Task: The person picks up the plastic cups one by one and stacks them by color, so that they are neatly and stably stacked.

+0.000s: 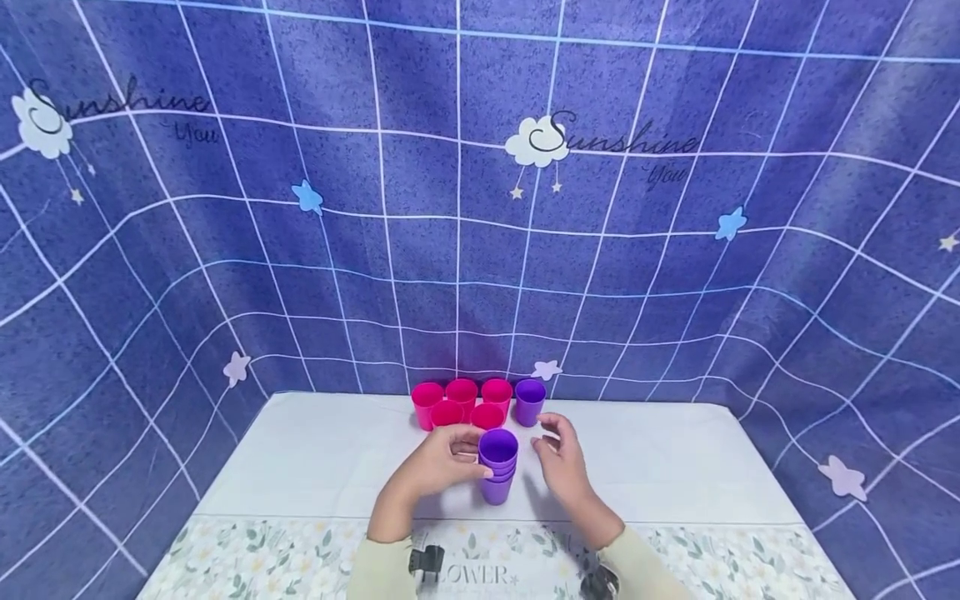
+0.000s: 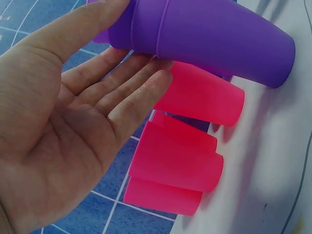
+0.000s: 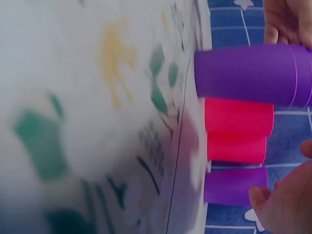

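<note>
A stack of nested purple cups (image 1: 497, 490) stands upright at the middle of the white table, its rims one above another. My left hand (image 1: 442, 462) holds this stack near the top from the left, thumb on the near side and fingers behind. In the left wrist view the thumb and fingertips meet the purple stack (image 2: 219, 39). Whether its base touches the table is hard to tell. My right hand (image 1: 564, 462) is to the right of the stack, apart from it, fingers loosely bent and holding nothing. Behind that hand a single purple cup (image 1: 530, 404) stands upright.
Several pink cups (image 1: 427, 408) are grouped upright behind the stack, left of the single purple cup. The white table (image 1: 322, 467) has a flower-printed cloth (image 1: 255, 554) along its near side. A blue checked curtain (image 1: 420, 275) hangs behind and at both sides.
</note>
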Motion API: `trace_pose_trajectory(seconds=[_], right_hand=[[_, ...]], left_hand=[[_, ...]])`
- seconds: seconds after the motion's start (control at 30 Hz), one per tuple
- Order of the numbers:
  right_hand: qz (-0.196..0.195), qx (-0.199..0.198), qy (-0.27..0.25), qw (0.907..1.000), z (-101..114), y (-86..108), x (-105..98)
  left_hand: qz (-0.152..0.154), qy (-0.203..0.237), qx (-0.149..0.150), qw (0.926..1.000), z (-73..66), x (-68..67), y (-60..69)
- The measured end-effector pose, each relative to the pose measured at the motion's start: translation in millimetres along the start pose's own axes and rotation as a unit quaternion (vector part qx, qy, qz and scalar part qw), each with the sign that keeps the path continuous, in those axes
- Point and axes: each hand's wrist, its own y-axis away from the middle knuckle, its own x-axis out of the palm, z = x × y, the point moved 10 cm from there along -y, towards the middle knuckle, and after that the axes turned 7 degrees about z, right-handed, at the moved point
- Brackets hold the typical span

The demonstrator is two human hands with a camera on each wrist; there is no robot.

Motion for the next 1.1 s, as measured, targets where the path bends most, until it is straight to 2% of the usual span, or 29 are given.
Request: trace_pose_trajectory(seconds=[0.23,0.5,0.77,1.1], right_hand=[[-0.039,0.021,0.012,0.9989,-17,-28.7,-12],[-0.038,0.028,0.027,0.9985,-36,-59.1,-13],[-0.042,0.050,0.031,0.9974,-58,-59.8,-9],[-0.022,0.066,0.058,0.9959,-61,-68.4,-6]], left_hand=[[0.010,0.003,0.004,0.9999,-6.1,1.6,-0.8],[0.003,-0.002,0.001,1.0000,-7.8,0.8,0.3],[0.008,-0.003,-0.003,1.0000,-5.4,3.7,2.8],[-0.001,-0.015,-0.003,0.9999,-4.4,0.0,1.0]])
